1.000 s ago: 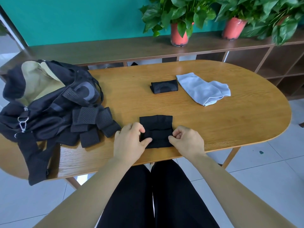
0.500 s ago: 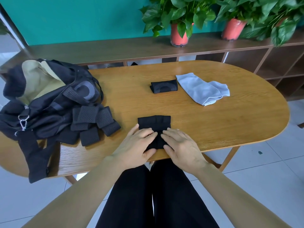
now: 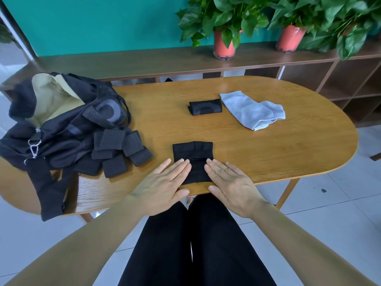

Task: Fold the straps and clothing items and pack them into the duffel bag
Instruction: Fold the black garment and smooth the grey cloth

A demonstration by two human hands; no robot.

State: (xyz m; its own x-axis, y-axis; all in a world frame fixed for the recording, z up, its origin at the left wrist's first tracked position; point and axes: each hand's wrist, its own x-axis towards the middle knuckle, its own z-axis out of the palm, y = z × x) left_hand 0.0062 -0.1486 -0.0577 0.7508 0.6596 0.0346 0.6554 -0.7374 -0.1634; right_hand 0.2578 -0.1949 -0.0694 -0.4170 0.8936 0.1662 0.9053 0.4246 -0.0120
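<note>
A small folded black fabric item (image 3: 192,151) is seen lying flat at the near edge of an oval light-wood table (image 3: 288,151), directly in front of the person. It is pressed down by both hands. The left hand (image 3: 162,182) is laid flat on its left side, fingers straight and held together. The right hand (image 3: 233,182) is laid flat on its right side in the same way. Nothing is gripped by either hand, and a narrow strip of black fabric is left showing between them.

Farther back, near the middle of the table, a 2nd folded black piece with a grey curved print (image 3: 205,107) is placed. Just beside it on the right a folded light grey-blue cloth (image 3: 252,109) is spread; whether the 2 touch cannot be told.

At the left end of the table an open black duffel bag with a beige lining (image 3: 61,124) is slumped, partly hanging over the edge. A bunched black perforated strap (image 3: 121,149) is piled against its right side, and a silver metal snap hook (image 3: 34,149) is seen on its front.

Behind the table a long dark-wood shelf unit (image 3: 144,60) is set along a teal wall, and 2 green plants in red pots (image 3: 223,45) (image 3: 289,38) are stood on it.
</note>
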